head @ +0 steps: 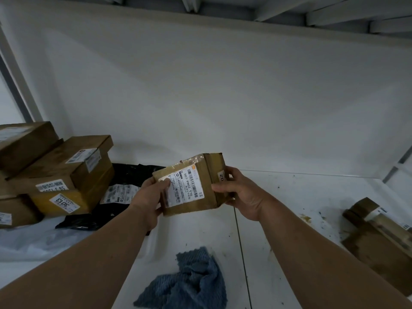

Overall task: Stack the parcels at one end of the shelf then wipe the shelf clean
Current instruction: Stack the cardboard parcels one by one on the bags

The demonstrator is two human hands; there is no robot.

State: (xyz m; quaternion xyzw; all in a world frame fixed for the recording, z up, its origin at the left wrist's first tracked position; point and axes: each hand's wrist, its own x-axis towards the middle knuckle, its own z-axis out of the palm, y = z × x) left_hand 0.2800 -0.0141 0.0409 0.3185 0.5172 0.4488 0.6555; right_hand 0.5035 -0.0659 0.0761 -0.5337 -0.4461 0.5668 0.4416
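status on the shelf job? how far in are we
Done: several cardboard parcels are already piled at the shelf's left end, with a black mailer bag beside them. In hand: left hand and right hand both grip a small box. Left: one brown parcel sits at the right, the shelf shows specks, and the blue cloth lies unused.

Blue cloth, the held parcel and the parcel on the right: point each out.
Blue cloth [189, 284], head view, middle of its folds.
Held parcel [189, 186], head view, its white label.
Right parcel [379, 241], head view, its brown top face.
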